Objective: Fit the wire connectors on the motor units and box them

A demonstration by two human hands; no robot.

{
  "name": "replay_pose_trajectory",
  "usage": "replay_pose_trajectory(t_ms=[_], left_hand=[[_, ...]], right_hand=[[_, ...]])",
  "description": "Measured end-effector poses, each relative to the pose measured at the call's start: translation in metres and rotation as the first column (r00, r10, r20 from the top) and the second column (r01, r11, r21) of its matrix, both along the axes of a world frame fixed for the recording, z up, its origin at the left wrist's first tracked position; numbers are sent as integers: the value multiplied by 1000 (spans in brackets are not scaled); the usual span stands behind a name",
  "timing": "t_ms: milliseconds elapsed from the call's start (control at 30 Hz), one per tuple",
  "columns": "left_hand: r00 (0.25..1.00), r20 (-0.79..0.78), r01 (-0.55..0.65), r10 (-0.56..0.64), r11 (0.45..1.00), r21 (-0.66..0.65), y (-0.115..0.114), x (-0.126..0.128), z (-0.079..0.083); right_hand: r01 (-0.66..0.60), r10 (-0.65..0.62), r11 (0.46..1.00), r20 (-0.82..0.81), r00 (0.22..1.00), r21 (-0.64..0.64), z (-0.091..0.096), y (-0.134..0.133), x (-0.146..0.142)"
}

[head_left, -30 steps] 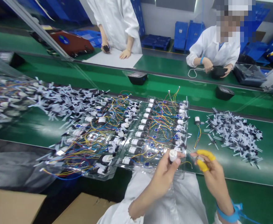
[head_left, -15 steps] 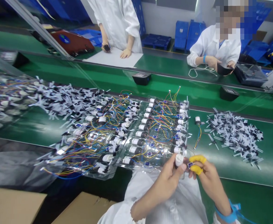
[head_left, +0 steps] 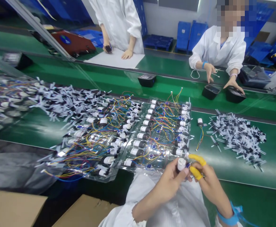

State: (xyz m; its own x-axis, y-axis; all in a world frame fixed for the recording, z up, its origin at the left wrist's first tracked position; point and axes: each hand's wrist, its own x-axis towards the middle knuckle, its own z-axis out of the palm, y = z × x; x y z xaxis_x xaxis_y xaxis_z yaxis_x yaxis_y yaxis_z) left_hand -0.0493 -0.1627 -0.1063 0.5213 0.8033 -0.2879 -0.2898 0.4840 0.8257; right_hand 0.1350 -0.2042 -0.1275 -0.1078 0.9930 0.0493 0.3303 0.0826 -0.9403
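Just changed: right hand (head_left: 210, 179) slid in, fingers in yellow finger caps (head_left: 196, 172) pinched on a tiny blue tag (head_left: 187, 165).
Left hand (head_left: 166, 186): fingers clamped round a white cylinder (head_left: 181, 164), at 5 o'clock, just over the table (head_left: 246, 176) edge.
Containers: clear tray (head_left: 157, 162) at 12 o'clock, full of cylinders (head_left: 141, 136) and colored wires (head_left: 161, 124); two black boxes (head_left: 210, 91) at 1 o'clock.

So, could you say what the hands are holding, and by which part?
The left hand grips a white cylindrical component by its body; the right hand's yellow-cotted fingers seem to pinch its blue tag.
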Motion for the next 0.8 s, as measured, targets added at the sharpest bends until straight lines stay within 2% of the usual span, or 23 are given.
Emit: replay_pose_trajectory(t_ms=[100,167,267,400,567,667,800], left_hand=[[999,-37,-34,34,999,0,-1,-1,-1],[997,-64,-46,46,999,-3,-1,-2,-1],[996,-72,-44,43,999,-17,0,-3,1],[998,-57,-43,40,997,-57,0,-3,5],[998,-52,-45,41,997,-66,2,-2,3],[997,-56,-52,48,996,-67,3,-2,1],[996,-68,-55,51,997,-60,3,-4,1]], right_hand=[[36,-36,998,0,999,53,-6,3,4],[159,-165,984,83,983,76,-16,7,10],[360,-360,931,293,886,58,-38,14,21],[454,-416,891,431,800,18,-63,26,27],[555,-477,832,499,723,-8,-73,42,24],[571,-482,820,483,731,-46,-73,54,27],[537,-462,834,375,804,-125,-70,67,38]])
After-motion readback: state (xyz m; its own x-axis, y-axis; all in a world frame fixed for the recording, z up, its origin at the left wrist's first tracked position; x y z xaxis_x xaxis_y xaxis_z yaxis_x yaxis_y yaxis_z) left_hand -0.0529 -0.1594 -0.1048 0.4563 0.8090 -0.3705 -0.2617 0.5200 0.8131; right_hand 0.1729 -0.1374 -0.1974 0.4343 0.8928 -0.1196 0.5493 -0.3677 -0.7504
